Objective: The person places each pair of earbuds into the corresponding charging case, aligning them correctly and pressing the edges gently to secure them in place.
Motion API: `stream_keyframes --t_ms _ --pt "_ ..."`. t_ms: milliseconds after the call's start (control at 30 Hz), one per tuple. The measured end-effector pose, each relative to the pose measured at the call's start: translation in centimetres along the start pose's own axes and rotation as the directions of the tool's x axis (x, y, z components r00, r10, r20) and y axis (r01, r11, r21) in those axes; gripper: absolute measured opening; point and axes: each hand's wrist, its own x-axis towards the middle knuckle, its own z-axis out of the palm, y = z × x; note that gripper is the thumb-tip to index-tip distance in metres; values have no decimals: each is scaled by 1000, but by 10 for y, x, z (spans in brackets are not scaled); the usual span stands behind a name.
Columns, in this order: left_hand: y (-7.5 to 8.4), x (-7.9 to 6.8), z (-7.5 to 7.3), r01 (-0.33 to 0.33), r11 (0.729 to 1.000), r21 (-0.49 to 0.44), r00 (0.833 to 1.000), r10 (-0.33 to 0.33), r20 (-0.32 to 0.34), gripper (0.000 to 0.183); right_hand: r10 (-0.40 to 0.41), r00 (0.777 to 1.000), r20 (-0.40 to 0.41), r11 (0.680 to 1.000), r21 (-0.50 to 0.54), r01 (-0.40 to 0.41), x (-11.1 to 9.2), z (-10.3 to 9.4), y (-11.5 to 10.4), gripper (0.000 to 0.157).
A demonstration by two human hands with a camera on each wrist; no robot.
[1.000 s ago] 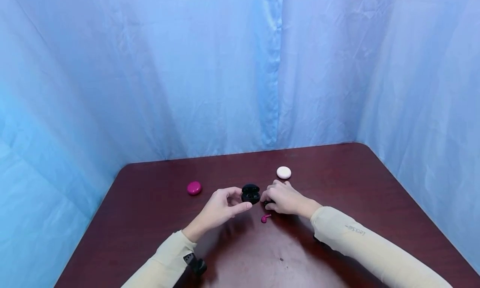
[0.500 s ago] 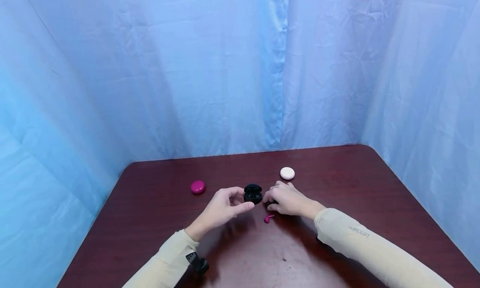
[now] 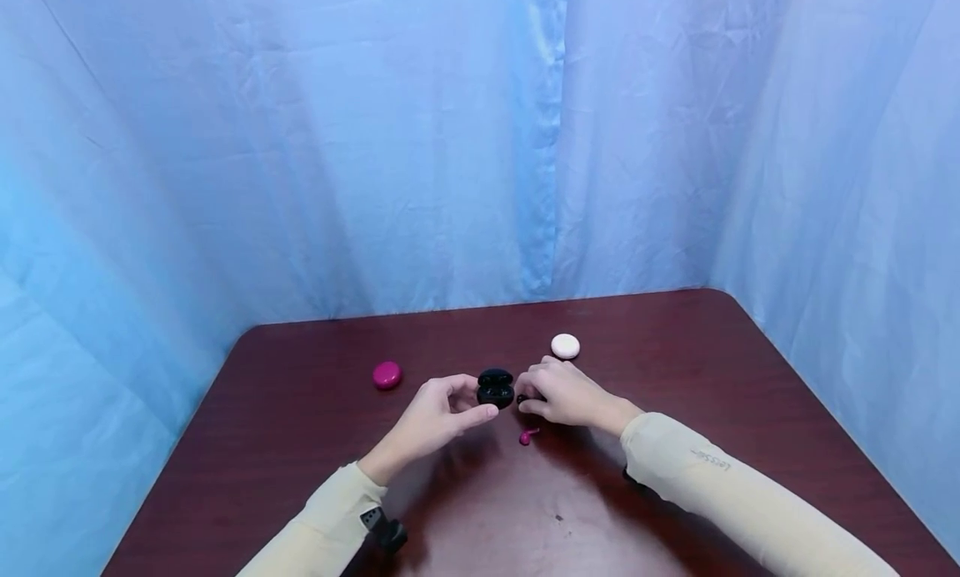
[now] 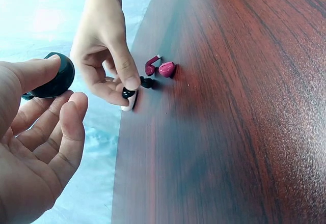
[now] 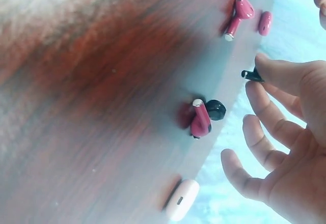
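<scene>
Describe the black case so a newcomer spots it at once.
Find the dark red table in front of the blue curtain. Over it, the left hand holds the black case between thumb and fingers. Its lid stands open, whereas the pink case and white case on the table are shut.

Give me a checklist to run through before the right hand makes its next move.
1. Black case held in the left hand: ok.
2. Its lid raised: ok.
3. Black earbud pinched in the right hand: ok.
4. Room inside the case for it: cannot tell, too dark and small.
5. Second black earbud off the table: not ok, it lies there near a pink earbud.
6. White case closed: ok.
</scene>
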Motion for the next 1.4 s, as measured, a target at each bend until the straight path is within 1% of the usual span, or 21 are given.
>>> stream_keyframes --t_ms 133,267,400,500,567,667,800,933,1033,1133,1267,1400 --pt "2 5 0 -21 1000 1 1000 21 -6 32 4 1000 -26 1000 20 -3 1 -11 2 13" --pt "3 7 0 -22 1000 1 1000 22 -6 32 28 999 -30 992 127 -24 2 -20 2 15" --pt "3 5 2 -13 1000 -7 1000 13 -11 31 83 996 -15 962 263 -76 2 -26 0 15" --pt "2 5 2 -11 1000 -10 1000 11 -14 31 125 992 2 934 338 -118 1 -30 -3 15" --pt "2 5 3 -12 1000 -8 1000 12 -12 31 141 990 1 918 373 -132 1 -32 -6 14" --pt "0 5 3 -15 1000 1 1000 15 -8 31 151 988 -24 900 418 -127 -1 -35 -9 13" --pt "-1 6 4 -16 1000 1 1000 16 -12 31 161 984 -75 882 458 -109 -1 -41 -12 13" --pt "-1 5 5 -9 1000 6 1000 9 -16 32 199 975 -101 868 479 -128 -2 -48 -16 13" --pt "-1 4 5 0 1000 8 1000 0 -14 32 231 965 -125 865 481 -145 -4 -53 -20 14" --pt "-2 4 5 4 1000 14 1000 -3 -16 32 252 956 -152 856 496 -147 -4 -55 -24 15" --pt "-3 5 6 -4 1000 15 1000 4 -19 31 270 946 -180 833 535 -137 -4 -57 -30 17" --pt "-3 5 6 -21 1000 7 1000 22 -20 31 267 938 -222 828 550 -105 -3 -57 -34 18"
